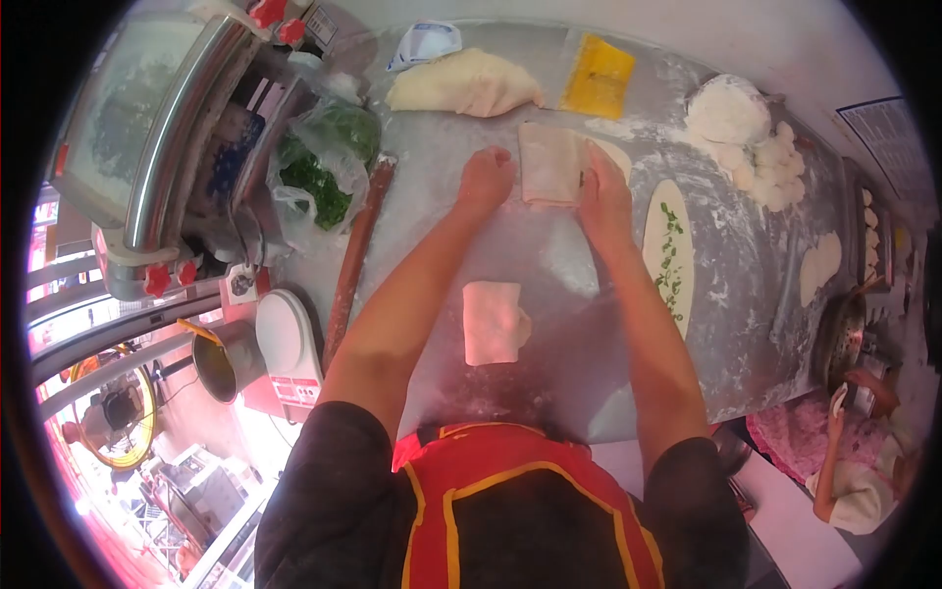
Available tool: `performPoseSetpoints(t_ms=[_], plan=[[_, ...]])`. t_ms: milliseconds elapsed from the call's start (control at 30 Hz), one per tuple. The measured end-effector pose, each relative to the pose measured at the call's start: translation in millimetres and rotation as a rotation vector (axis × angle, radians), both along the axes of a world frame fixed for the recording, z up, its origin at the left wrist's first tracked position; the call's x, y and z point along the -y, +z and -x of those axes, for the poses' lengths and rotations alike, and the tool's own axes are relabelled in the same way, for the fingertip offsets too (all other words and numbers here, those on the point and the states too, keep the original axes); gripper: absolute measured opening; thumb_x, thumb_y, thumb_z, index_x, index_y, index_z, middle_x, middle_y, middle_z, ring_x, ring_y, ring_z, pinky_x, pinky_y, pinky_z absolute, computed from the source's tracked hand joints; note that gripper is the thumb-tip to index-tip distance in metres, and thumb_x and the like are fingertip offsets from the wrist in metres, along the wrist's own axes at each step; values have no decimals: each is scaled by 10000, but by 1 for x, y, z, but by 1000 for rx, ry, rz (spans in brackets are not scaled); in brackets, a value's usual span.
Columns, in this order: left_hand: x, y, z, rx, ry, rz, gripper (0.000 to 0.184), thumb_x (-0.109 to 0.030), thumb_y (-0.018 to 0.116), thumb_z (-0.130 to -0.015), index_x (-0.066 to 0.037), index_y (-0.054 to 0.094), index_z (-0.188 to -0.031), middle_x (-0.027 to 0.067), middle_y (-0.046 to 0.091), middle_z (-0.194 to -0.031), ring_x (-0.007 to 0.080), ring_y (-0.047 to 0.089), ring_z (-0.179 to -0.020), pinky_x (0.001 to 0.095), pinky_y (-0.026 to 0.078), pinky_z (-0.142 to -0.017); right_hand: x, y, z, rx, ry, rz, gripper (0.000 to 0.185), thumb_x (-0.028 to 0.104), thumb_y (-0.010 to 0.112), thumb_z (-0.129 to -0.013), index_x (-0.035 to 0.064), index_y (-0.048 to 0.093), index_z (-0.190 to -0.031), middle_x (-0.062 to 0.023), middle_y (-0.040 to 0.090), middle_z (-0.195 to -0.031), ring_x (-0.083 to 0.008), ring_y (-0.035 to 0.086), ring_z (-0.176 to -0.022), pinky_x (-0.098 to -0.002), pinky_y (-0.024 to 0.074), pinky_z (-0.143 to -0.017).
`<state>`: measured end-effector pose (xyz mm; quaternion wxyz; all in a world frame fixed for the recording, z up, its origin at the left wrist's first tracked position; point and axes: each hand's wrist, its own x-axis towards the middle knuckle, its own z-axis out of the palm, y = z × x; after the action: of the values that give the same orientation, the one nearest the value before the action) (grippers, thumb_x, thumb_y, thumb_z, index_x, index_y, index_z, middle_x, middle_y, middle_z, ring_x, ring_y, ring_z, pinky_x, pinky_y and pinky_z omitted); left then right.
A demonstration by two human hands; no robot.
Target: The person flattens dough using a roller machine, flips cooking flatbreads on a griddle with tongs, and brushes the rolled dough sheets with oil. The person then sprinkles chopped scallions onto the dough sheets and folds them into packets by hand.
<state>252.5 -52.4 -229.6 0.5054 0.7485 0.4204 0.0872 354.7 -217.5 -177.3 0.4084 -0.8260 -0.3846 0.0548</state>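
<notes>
A folded rectangle of dough [549,169] lies on the metal worktop, with the rounded end of a dough sheet showing at its right. My right hand [606,201] grips the right edge of this dough. Just left of it, my left hand [487,179] is closed with its fingers curled in. Whether anything is inside them is hidden. A smaller folded dough piece [493,322] rests between my forearms. To the right lies a long oval dough sheet [669,260] strewn with chopped green herbs.
Along the back are a large dough lump [466,83] and a yellow packet [598,77]. A rolling pin [361,250], a bag of chopped greens [324,167], a dough machine [177,137] and a scale [285,334] stand left. Flour [728,110] lies right; a co-worker [854,452] is beyond.
</notes>
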Motion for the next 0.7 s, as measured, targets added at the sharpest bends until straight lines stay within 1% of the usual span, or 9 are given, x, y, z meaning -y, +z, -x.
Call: performPoseSetpoints(t_ms=[100,200,300,333,400,500,533,600,700], plan=[[5,10,-15,-34,21,106,329,-232,611,-767,28,650,-964,210,664,-879,326,654,-830,425,522,-713,0,-4,0,-132,-131,-36,376,36,511,-853,6,508,-1227,-190,574,-1179,-354,530,-1093,-397,428,-912],[6,29,-28,-118,7,276,335,-262,626,-768,39,652,-912,188,664,-776,311,659,-680,429,522,-560,16,-22,-24,14,-294,85,394,113,536,-859,17,514,-1241,-175,622,-1094,-318,607,-987,-369,466,-865],[-5,-20,-41,-89,42,396,340,-278,633,-772,38,639,-899,164,658,-738,290,638,-571,415,499,-467,26,-21,-50,-167,-389,245,402,154,586,-822,11,537,-1195,-172,627,-1078,-299,605,-996,-360,468,-855],[0,-3,-40,-85,8,338,330,-281,633,-775,28,633,-889,158,656,-735,285,635,-562,412,499,-465,26,-24,-56,-171,-389,236,392,165,617,-775,11,572,-1132,-163,649,-1003,-280,624,-954,-348,478,-817],[12,33,-32,-76,-54,220,310,-288,633,-781,9,620,-869,146,654,-730,275,628,-544,407,499,-463,20,-28,-67,-221,-403,295,329,131,615,-757,4,582,-1059,-170,653,-927,-327,625,-881,-371,485,-770],[20,55,-29,-172,-75,-11,292,-298,626,-793,-14,598,-853,133,649,-735,268,625,-541,403,501,-470,13,-19,-78,-310,-336,400,257,125,625,-737,9,605,-965,-166,656,-846,-338,633,-812,-379,493,-722],[20,54,-28,-171,-61,21,305,-308,634,-801,-9,608,-855,129,644,-737,242,618,-575,385,495,-508,12,-13,-80,-340,-299,440,238,131,631,-731,13,614,-936,-162,657,-824,-332,636,-796,-378,496,-710],[20,53,-28,-163,-32,89,331,-326,648,-817,2,629,-859,121,635,-740,189,603,-644,350,482,-584,8,0,-74,-386,-239,271,219,140,639,-733,11,618,-908,-156,658,-816,-310,643,-784,-373,500,-702],[13,29,-28,-129,-17,151,370,-383,571,-846,-13,591,-855,147,650,-785,286,644,-649,394,516,-541,-15,24,-49,-549,-154,101,223,147,642,-737,9,622,-912,-145,660,-825,-283,648,-797,-362,503,-721]])
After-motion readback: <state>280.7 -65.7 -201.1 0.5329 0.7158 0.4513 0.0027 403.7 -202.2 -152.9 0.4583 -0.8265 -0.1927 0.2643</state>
